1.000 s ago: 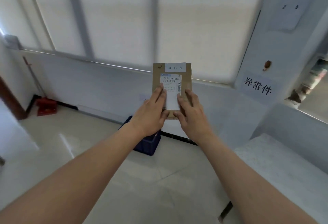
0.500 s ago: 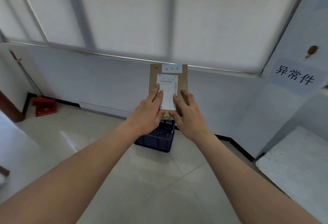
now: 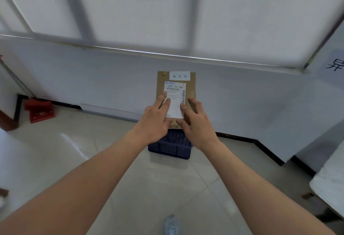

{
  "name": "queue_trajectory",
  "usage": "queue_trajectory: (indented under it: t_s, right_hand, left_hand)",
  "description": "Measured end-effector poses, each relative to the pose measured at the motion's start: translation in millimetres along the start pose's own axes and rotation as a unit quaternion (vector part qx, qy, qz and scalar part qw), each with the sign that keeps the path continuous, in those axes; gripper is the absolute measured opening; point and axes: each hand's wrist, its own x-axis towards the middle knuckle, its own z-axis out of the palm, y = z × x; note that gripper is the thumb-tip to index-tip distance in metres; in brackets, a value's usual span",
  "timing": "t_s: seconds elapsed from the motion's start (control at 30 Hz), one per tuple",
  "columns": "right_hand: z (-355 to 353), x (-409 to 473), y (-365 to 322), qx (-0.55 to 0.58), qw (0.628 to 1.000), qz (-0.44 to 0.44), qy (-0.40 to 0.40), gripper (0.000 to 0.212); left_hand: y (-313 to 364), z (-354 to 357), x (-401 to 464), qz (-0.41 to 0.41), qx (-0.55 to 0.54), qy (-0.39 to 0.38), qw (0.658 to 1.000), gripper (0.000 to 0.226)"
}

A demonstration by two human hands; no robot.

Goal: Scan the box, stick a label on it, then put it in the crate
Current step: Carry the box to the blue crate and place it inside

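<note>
At centre frame, above the blue crate (image 3: 170, 146), the left hand (image 3: 155, 121) and right hand (image 3: 197, 125) grasp the labelled box (image 3: 189, 87); it should be lowered level, squarely between the crate's walls.

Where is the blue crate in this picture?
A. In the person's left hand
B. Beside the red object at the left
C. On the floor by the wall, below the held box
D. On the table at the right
C: the crate stands on the floor tiles against the wall, seen just under the box that the left hand and right hand hold up.
</note>
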Motion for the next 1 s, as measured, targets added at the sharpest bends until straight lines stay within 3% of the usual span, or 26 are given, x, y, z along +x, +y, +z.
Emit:
queue_trajectory:
  t_s: [0.53,1.0]
  right_hand:
    - [131,201,83,0.021,0.996,0.061,-0.062,0.060]
    - [281,310,132,0.037,0.970,0.217,-0.105,0.065]
  left_hand:
    - [-161,74,181,-0.038,0.002,-0.092,0.995,0.074]
    - [-333,179,286,0.001,-0.073,-0.203,0.976,0.073]
